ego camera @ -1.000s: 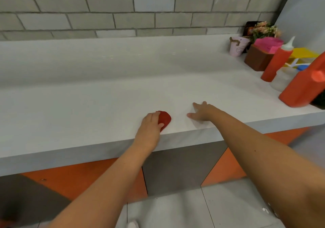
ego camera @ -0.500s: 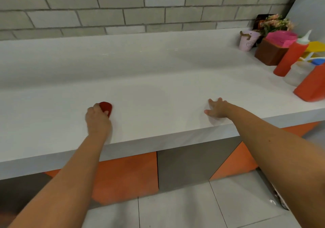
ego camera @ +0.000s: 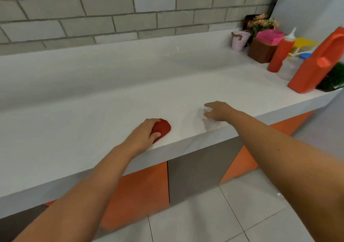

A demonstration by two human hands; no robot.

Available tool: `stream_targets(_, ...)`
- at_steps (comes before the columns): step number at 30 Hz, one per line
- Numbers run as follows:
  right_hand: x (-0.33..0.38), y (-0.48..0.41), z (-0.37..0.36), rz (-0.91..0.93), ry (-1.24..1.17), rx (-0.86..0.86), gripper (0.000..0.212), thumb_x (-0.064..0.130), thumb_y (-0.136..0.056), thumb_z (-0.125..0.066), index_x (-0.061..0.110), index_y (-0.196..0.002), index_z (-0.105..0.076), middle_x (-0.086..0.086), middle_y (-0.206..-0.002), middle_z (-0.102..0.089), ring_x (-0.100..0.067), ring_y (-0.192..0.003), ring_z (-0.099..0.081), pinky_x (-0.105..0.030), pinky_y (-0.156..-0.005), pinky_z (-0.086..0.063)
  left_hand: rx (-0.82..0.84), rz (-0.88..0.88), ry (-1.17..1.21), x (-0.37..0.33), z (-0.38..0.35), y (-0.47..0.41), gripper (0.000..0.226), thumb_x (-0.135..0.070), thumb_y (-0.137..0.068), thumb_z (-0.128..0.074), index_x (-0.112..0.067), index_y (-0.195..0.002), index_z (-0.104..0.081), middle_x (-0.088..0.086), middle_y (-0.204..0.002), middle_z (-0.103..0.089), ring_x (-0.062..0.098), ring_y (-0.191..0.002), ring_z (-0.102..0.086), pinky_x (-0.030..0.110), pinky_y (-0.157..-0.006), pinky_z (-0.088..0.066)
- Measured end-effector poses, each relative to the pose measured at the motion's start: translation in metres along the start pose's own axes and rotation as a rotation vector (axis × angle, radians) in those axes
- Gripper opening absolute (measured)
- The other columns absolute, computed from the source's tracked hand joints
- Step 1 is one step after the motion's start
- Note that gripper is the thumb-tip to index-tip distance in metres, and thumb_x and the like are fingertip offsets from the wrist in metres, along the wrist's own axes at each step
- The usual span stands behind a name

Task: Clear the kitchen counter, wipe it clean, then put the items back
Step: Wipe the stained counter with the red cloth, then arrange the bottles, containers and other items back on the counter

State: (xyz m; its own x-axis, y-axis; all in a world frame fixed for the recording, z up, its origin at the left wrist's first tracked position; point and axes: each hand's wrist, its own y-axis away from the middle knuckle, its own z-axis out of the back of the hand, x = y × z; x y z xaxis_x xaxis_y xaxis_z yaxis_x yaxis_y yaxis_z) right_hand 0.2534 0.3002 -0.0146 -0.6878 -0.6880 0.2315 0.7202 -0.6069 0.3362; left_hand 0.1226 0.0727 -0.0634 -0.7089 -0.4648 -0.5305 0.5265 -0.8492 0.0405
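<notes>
My left hand [ego camera: 144,136] grips a red cloth [ego camera: 162,128] and holds it down on the white counter [ego camera: 93,115] close to the front edge. My right hand [ego camera: 216,111] rests on the counter to the right of the cloth, fingers spread and loosely bent, holding nothing. At the far right end stand a large orange jug [ego camera: 320,62], a red squeeze bottle [ego camera: 280,55], a clear bottle with a blue cap [ego camera: 289,66], a brown box with pink paper [ego camera: 262,49], a pink cup [ego camera: 239,40] and a flower pot [ego camera: 263,22].
A grey brick wall [ego camera: 130,14] backs the counter. A green plant [ego camera: 333,77] sits behind the orange jug at the right edge. Orange and grey cabinet fronts [ego camera: 186,176] lie under the counter, with tiled floor [ego camera: 223,219] below.
My left hand has swept the red cloth left and then back right along the counter's front edge. My right hand has stayed resting on the counter.
</notes>
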Motion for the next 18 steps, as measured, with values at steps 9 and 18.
stream_targets(9, -0.011, 0.026, 0.031, -0.125, -0.173, -0.046, 0.047, 0.027, -0.095, -0.050, 0.014, -0.139, -0.043, -0.008, -0.134, -0.048, -0.028, -0.100, -0.062, -0.037, -0.085, -0.050, -0.235, -0.153, 0.045, -0.034, 0.012, -0.023, 0.046, -0.039, -0.093, -0.050, -0.025, -0.136, -0.041, 0.000, -0.143, -0.036, 0.018, -0.131, -0.036, 0.027, -0.103, -0.030)
stream_targets(18, -0.070, 0.043, 0.050, -0.271, -0.242, -0.133, 0.043, 0.026, -0.094, -0.053, 0.010, -0.134, -0.048, -0.012, -0.112, -0.059, -0.024, -0.085, -0.061, -0.036, -0.075, -0.052, -0.166, -0.340, 0.173, -0.117, -0.021, -0.069, 0.040, -0.032, -0.097, -0.045, -0.022, -0.135, -0.042, -0.001, -0.140, -0.038, 0.016, -0.126, -0.042, 0.022, -0.097, -0.034)
